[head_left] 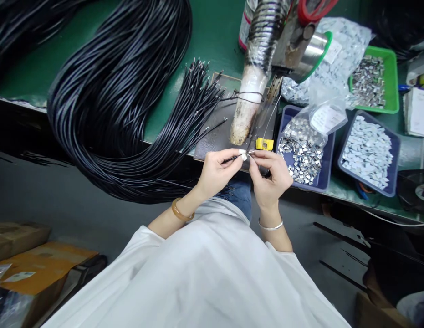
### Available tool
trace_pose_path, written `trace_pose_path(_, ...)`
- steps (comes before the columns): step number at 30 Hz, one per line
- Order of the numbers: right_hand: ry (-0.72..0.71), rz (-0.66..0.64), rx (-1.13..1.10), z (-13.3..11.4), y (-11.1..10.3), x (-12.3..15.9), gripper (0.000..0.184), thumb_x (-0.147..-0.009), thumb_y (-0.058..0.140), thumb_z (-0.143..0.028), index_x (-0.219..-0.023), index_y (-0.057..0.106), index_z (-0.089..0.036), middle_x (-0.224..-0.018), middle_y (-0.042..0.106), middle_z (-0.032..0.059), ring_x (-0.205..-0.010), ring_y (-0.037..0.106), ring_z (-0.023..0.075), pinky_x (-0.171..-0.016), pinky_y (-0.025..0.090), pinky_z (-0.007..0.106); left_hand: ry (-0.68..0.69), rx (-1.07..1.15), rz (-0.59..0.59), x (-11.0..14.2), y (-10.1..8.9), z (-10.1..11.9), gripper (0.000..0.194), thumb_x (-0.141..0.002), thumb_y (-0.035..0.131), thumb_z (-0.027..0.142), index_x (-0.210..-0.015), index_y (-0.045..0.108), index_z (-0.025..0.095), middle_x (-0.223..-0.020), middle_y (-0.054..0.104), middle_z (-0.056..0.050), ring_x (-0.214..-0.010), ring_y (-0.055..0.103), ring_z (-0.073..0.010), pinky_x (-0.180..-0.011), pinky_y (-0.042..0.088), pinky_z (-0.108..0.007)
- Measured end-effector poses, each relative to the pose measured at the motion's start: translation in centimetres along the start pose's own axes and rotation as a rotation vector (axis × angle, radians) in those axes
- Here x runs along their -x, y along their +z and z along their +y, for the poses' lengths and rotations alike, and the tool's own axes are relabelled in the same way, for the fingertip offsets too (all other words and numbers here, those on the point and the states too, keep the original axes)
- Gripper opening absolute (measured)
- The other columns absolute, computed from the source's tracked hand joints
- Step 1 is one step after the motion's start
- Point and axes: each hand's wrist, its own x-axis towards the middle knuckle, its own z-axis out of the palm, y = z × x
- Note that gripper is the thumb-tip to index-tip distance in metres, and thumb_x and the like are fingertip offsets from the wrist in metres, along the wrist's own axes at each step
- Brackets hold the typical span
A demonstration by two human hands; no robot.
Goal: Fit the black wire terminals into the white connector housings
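My left hand point(217, 169) pinches a thin black cable point(231, 159) between thumb and fingertips, which carry white coverings. Close beside it, my right hand point(271, 175) is closed in a pinch at the cable's end; whatever small piece sits between those fingertips is too small to make out. Both hands meet over the near edge of a dark board point(212, 141). Just beyond the right fingers lies a small yellow block point(264, 144), with a thin wire running up from it. A large bundle of black cables point(119, 82) hangs over the bench edge at left, its stripped ends lying near the board.
A flexible hose point(251, 86) comes down above the board. Right of it stand a blue tray point(331, 152) of small metal pieces, another tray point(397, 157) of pale pieces and a green tray point(391, 82). Red-handled scissors point(314, 16) and a metal spool point(314, 50) are behind.
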Motion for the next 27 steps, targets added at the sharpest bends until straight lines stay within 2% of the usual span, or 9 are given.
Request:
trace_pose_path(6,-0.046,-0.031,0.016,-0.04,-0.39,0.47,0.016,-0.083,0.069,-0.008,-0.087,0.063,-0.022,-0.097,0.075,0.0031,-0.088,0.073,0.0147,-0.079,0.060,0.030,-0.042,0.061,-0.016,0.19,-0.23,-0.43,0.015,-0.080,0.073,0.023,-0.088,0.080,0.013,-0.085,0.081,-0.006,-0.077,0.075,-0.0152,-0.071,0.061,-0.020)
trace_pose_path(13,-0.031,-0.043,0.019,0.17,-0.60,0.71,0.015,-0.084,0.069,-0.009,-0.088,0.063,-0.022,-0.094,0.075,0.0020,-0.088,0.072,0.0142,-0.080,0.059,0.029,-0.084,0.079,-0.062,0.17,-0.21,-0.50,0.017,-0.080,0.075,0.028,-0.086,0.079,0.012,-0.083,0.079,-0.006,-0.075,0.074,-0.0155,-0.070,0.060,-0.022)
trace_pose_path(20,-0.023,-0.048,0.056,0.20,-0.25,-0.01,0.013,-0.086,0.068,-0.011,-0.091,0.066,-0.023,-0.095,0.074,0.0014,-0.090,0.072,0.0152,-0.083,0.058,0.032,-0.068,0.087,-0.019,-0.17,0.12,-0.32,0.020,-0.079,0.075,0.032,-0.083,0.077,0.013,-0.084,0.079,-0.006,-0.079,0.074,-0.0157,-0.072,0.059,-0.022)
trace_pose_path(27,-0.044,-0.046,0.070,0.02,-0.31,0.12,0.009,-0.087,0.067,-0.015,-0.088,0.064,-0.024,-0.095,0.074,0.0021,-0.088,0.072,0.0153,-0.080,0.059,0.031,-0.091,0.082,-0.033,-0.09,-0.09,-0.32,0.023,-0.079,0.076,0.035,-0.085,0.078,0.013,-0.085,0.079,-0.006,-0.081,0.074,-0.0164,-0.074,0.060,-0.023)
